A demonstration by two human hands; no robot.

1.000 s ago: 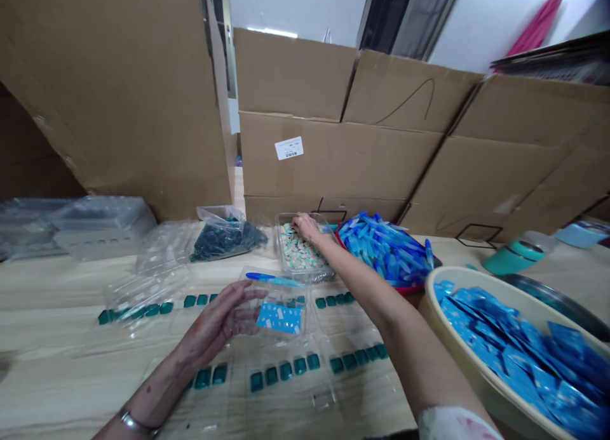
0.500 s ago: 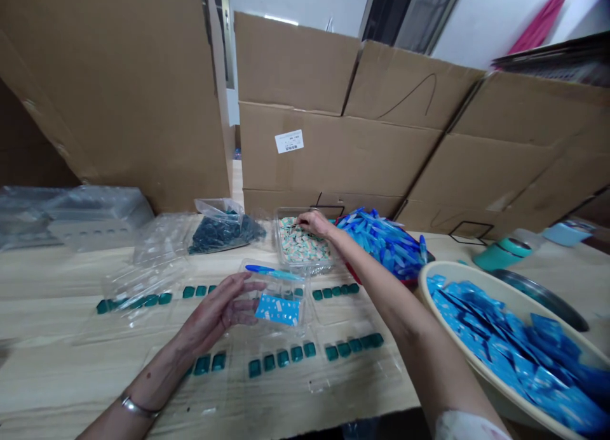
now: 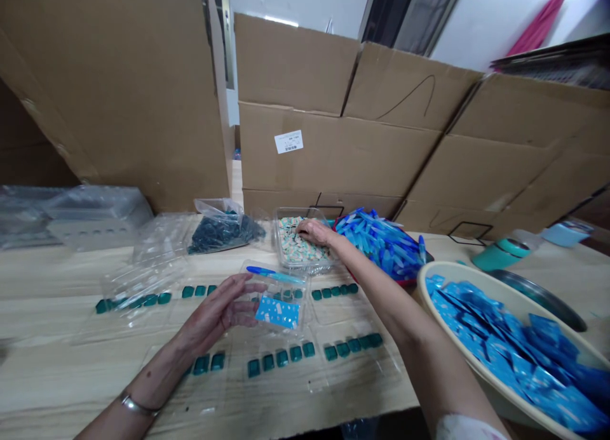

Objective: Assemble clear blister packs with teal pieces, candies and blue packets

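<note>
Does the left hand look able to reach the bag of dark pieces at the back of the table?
Probably yes: the left hand is nearby, and between it and the bag I see only low, flat clear trays.

In clear plastic tray (image 3: 267,288): slim blue pen (image 3: 274,275) across far side, flat blue white-patterned packet (image 3: 278,312) nearer. Beyond, small pale-and-turquoise pieces (image 3: 299,250) heaped in clear plastic box (image 3: 281,260).

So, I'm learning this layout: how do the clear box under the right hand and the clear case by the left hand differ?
The clear box holds many small loose pieces; the clear case carries a blue patterned packet and a blue pen. The clear box looks deeper, the clear case shallower. Both are see-through.
</note>
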